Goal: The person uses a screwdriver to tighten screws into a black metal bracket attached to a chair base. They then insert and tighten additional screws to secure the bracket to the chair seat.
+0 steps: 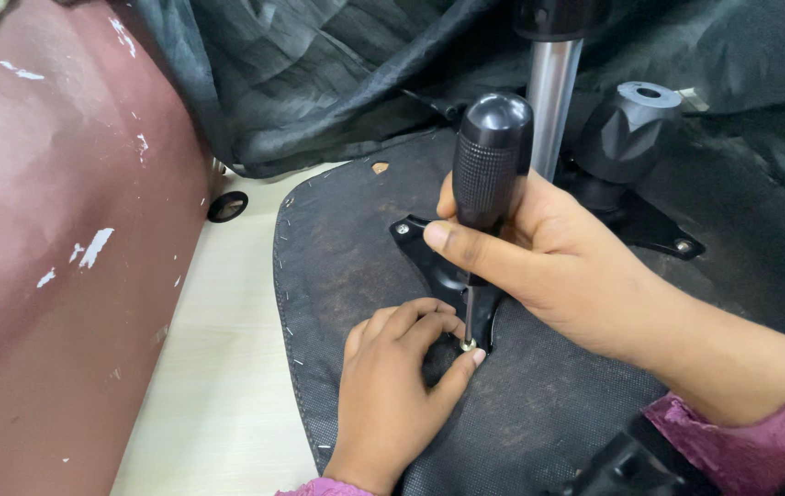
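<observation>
Furniture repair workshop: upturned chair seat (539, 404), worn maroon upholstery (62, 230), black dust cloth (319, 73), screwdriver (489, 165).

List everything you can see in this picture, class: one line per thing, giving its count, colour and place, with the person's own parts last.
Screwdriver: one, black handle, upright at centre.
Bolt: one, silver, under the screwdriver tip.
Mounting plate: one, black, on the seat underside.
Plate screws: two visible, silver, at the plate corners.
Seat underside: one, black fabric, stapled edge, centre.
Metal column: one, silver, top centre.
Plastic knob: one, black, top right.
Dark cloth: one, black, top.
Worn panel: one, maroon, left.
Floor: pale wood, beneath.
Right hand: grips the screwdriver.
Left hand: fingers at the bolt.
Sleeve: pink, bottom right.
</observation>
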